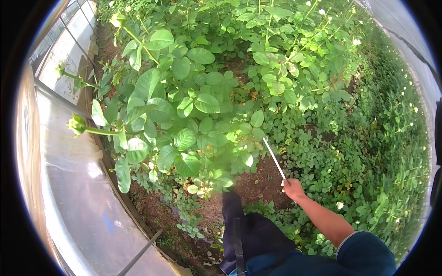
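My right hand (pixel 293 189) is closed around the lower end of a thin, straight white stick (pixel 275 158). The stick slants up and to the left, its far tip near rose leaves. To its left, large leafy rose stems (pixel 172 110) rise close in front of me. Their pale green-yellow buds (pixel 77 124) point left. My left hand does not show; whether the foliage covers it I cannot tell.
Dense rose bushes (pixel 294 69) with small white blooms fill the far and right sides. Along the left runs a translucent plastic greenhouse wall (pixel 73 193) with a metal pole (pixel 140 252) beside it. Brown soil (pixel 264 184) shows around my dark-trousered leg (pixel 235 214).
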`<act>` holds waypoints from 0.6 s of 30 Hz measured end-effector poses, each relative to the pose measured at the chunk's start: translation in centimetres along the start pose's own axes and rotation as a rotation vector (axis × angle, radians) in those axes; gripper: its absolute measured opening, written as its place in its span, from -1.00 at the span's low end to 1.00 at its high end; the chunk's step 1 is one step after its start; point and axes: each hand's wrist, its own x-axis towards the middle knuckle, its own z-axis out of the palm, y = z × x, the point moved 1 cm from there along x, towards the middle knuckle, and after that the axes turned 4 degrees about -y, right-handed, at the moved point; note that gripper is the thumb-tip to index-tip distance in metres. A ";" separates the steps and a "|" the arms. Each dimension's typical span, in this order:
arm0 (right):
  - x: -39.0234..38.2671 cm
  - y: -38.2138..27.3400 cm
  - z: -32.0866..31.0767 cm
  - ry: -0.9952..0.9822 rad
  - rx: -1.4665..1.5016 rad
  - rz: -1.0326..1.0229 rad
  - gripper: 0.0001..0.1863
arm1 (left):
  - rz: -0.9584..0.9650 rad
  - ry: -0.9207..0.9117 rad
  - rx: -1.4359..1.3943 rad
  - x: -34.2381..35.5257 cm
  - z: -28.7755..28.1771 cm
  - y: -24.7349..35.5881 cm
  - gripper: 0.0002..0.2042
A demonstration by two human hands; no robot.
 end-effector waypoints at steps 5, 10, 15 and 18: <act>8.4 -13.1 -2.6 0.067 0.081 -0.143 -0.65 | 0.045 -0.017 -0.019 2.5 -0.8 7.4 -0.83; 20.0 -24.2 -3.7 -0.012 0.573 -0.074 -0.77 | 0.105 -0.031 -0.030 3.5 -0.4 13.0 -0.83; 26.3 -28.5 -6.6 -0.093 0.877 -0.197 -0.77 | 0.195 -0.039 -0.068 2.2 2.1 19.1 -0.83; 26.9 -28.0 -9.1 -0.040 0.867 -0.086 -0.78 | 0.302 0.007 -0.040 -0.9 5.6 25.8 -0.86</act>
